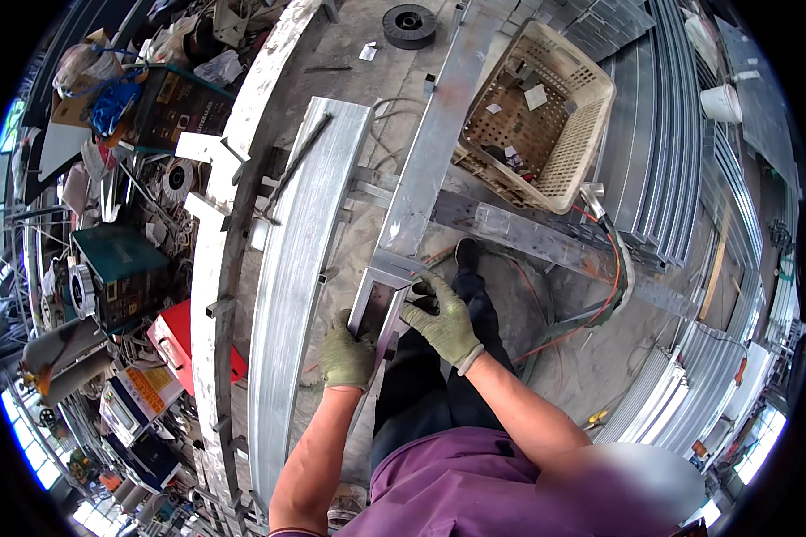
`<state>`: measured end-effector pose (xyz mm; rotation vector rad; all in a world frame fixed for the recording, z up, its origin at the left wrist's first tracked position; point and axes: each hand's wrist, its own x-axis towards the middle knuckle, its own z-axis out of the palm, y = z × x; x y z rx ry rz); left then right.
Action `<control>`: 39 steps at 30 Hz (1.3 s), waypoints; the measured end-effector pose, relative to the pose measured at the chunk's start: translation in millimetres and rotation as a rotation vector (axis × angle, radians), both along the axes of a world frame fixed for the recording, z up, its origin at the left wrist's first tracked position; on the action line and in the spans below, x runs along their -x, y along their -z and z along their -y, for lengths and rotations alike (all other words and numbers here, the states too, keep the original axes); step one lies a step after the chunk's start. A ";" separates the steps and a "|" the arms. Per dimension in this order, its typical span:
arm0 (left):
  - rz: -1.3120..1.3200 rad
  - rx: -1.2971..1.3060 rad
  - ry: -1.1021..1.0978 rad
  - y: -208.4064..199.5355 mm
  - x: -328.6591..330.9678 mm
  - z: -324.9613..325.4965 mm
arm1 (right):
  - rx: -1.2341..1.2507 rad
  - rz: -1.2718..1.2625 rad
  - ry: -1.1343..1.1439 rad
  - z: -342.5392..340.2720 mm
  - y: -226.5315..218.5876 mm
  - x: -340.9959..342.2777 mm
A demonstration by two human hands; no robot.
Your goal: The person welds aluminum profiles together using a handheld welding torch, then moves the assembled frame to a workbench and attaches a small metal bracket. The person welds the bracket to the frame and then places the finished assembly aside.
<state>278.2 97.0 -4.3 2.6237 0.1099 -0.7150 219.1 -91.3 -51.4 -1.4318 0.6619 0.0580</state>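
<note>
Both my hands wear olive-green work gloves. Between them is a small, boxy metal frame of bright grey metal, with a dark hollow middle. My left hand is closed on its near left side, fingertips curled at the edge. My right hand grips its right side, the fingers bent over the far right corner. The frame's far end meets the near end of a long flat steel bar; whether the two are joined I cannot tell. My palms hide the frame's near part.
Left of my hands runs a long galvanized channel, beside a white-smeared beam. A beige plastic crate sits far right over a steel crossbar. An orange cable hangs nearby. Metal profiles are stacked at right; a red box stands left.
</note>
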 end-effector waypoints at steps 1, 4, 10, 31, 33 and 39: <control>0.002 0.019 -0.002 1.2 0.9 -0.5 | -0.038 -0.003 0.000 2.3 -0.9 0.7; -0.008 -0.042 0.004 -5.9 -1.6 4.4 | -0.071 -0.052 -0.030 7.8 -9.3 -0.9; -0.019 -0.023 0.028 7.1 0.6 -2.4 | -0.008 0.053 -0.097 1.1 5.5 -0.2; 0.168 -0.003 0.055 -5.2 83.2 7.2 | 0.382 0.060 -0.365 50.0 -27.8 -52.5; 0.170 -0.005 0.047 -2.1 84.0 8.1 | 0.337 0.031 -0.373 47.7 -31.1 -55.9; 0.242 -0.046 0.027 -0.7 81.3 12.4 | 0.358 0.030 -0.454 54.2 -35.7 -60.7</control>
